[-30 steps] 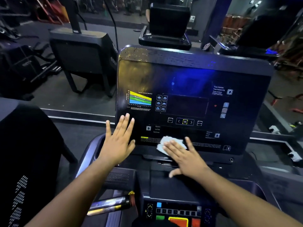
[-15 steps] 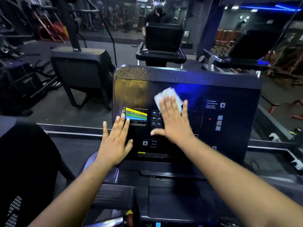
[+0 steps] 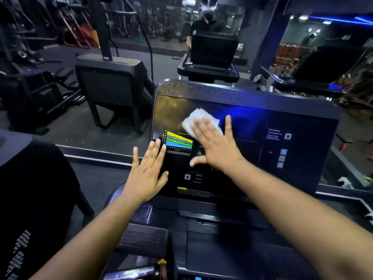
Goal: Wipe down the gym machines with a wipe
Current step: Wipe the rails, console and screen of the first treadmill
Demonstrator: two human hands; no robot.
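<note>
right hand (image 3: 217, 147) flat, pressing wipe (image 3: 198, 120) on upper console screen (image 3: 250, 158); left hand (image 3: 146, 174) flat, lower-left edge, holding nothing.

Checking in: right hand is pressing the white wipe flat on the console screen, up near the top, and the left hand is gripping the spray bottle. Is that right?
Not quite. In the head view the left hand holds no bottle: it rests flat with straight fingers on the lower left edge of the console screen. The rest stands: the right hand presses the white wipe against the upper part of the screen.
</note>
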